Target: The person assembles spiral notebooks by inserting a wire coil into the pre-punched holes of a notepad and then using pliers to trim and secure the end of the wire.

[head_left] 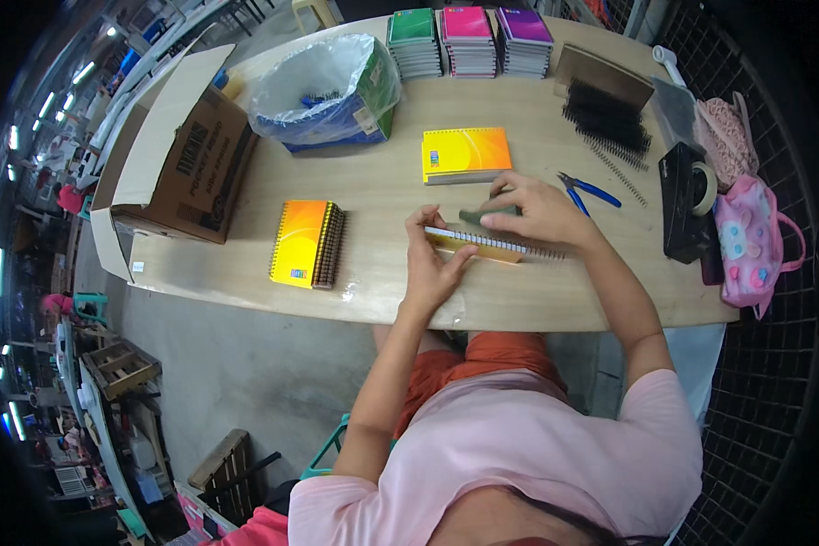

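Observation:
My left hand grips a small yellow notebook on its edge near the table's front, thumb on the near side. A dark wire spiral runs along its punched edge and sticks out past the right end. Just above the notebook, my right hand is closed on a dark green piece, perhaps a pad or cloth; its exact kind is unclear. A pile of yellow-orange notebooks lies beyond my hands. Another stack of spiral-bound yellow notebooks stands to the left.
Blue-handled pliers and a heap of black spirals lie right, near a tape dispenser and pink pouch. Leftward are a cardboard box and plastic-lined box. Green, pink and purple notebooks stand behind.

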A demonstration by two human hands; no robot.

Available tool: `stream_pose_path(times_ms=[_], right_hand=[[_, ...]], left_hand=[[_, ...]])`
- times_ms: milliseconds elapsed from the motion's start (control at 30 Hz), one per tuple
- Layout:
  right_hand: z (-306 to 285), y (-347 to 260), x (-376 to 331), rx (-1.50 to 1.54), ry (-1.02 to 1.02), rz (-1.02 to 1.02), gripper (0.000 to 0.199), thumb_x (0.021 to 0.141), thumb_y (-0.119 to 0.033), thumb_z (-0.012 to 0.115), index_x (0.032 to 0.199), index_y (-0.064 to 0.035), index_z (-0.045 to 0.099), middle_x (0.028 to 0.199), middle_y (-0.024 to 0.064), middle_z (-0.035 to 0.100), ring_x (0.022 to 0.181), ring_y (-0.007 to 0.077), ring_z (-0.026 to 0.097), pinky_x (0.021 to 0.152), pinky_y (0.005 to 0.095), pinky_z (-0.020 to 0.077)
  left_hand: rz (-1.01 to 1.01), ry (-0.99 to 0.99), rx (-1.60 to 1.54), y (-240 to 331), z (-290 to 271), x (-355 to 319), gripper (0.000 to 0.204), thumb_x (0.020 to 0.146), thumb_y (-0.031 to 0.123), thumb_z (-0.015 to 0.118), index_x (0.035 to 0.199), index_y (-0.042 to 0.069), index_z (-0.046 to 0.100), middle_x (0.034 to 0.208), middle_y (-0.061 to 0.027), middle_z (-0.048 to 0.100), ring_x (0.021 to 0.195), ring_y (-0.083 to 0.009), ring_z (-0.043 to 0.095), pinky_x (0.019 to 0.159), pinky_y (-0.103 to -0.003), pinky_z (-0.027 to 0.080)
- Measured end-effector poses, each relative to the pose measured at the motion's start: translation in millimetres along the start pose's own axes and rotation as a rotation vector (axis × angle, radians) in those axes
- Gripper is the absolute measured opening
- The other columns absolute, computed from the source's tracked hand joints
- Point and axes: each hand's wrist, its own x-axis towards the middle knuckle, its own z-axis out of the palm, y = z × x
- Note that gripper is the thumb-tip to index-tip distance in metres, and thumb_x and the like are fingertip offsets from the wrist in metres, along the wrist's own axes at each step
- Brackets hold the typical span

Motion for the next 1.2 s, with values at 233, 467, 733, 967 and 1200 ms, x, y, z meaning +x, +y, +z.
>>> stream_pose_path(times_ms=[233, 467, 733, 967, 1200], right_hand=[[9.1, -0.6, 8.3, 0.16, -0.139, -0.201, 0.047, 0.094, -0.041, 0.063, 0.11, 0.0017, 0.072, 0.115, 0.0092, 0.064, 0.106, 0.0225, 0.062, 0.096, 0.0344, 0.0463], [9.8, 0.6, 11.9, 0.526, -0.121, -0.146, 0.044, 0.093, -0.039, 0.065, 0.11, 0.0002, 0.073, 0.118, 0.0124, 0.063, 0.11, 0.0259, 0.06, 0.096, 0.0356, 0.0462], [18.1, 4.4, 15.5, 0.34, -0.071, -0.174, 0.04, 0.093, -0.033, 0.067, 0.115, 0.0001, 0.071, 0.118, 0.0139, 0.063, 0.109, 0.0276, 0.061, 0.096, 0.0369, 0.0471], [-25.4, 79.0, 21.5, -0.087, 0.68, 0.125, 0.04, 0.088, -0.037, 0.073, 0.116, -0.0092, 0.074, 0.13, 0.0156, 0.059, 0.111, 0.0338, 0.06, 0.099, 0.0386, 0.0469], [-11.7, 74.6, 4.0, -0.619, 0.764, 0.102, 0.044, 0.077, -0.033, 0.08, 0.112, -0.0093, 0.069, 0.122, 0.0147, 0.059, 0.111, 0.0373, 0.057, 0.096, 0.0444, 0.0461]], left_hand=[[-0.2, -0.033, -0.401, -22.1, -34.5, 0.6, 0.039, 0.089, -0.01, 0.064, 0.122, 0.004, 0.049, 0.107, -0.0076, 0.058, 0.099, -0.0152, 0.06, 0.089, -0.029, 0.052], [-0.222, -0.026, -0.518, -18.9, -28.1, 0.9, 0.039, 0.088, -0.009, 0.065, 0.122, 0.004, 0.05, 0.102, -0.0063, 0.06, 0.092, -0.014, 0.061, 0.079, -0.03, 0.056], [-0.255, -0.024, -0.498, -15.1, -27.7, -0.6, 0.039, 0.087, -0.009, 0.065, 0.121, 0.003, 0.049, 0.102, -0.0065, 0.06, 0.092, -0.0136, 0.061, 0.079, -0.028, 0.055], [-0.27, -0.029, -0.493, -13.6, -25.5, -1.3, 0.039, 0.088, -0.01, 0.063, 0.122, 0.003, 0.049, 0.102, -0.0062, 0.06, 0.092, -0.0128, 0.06, 0.079, -0.027, 0.055], [-0.229, 0.002, -0.455, -8.4, -20.8, 0.3, 0.039, 0.088, -0.009, 0.065, 0.122, 0.003, 0.05, 0.103, -0.0059, 0.06, 0.093, -0.0117, 0.059, 0.083, -0.025, 0.052]])
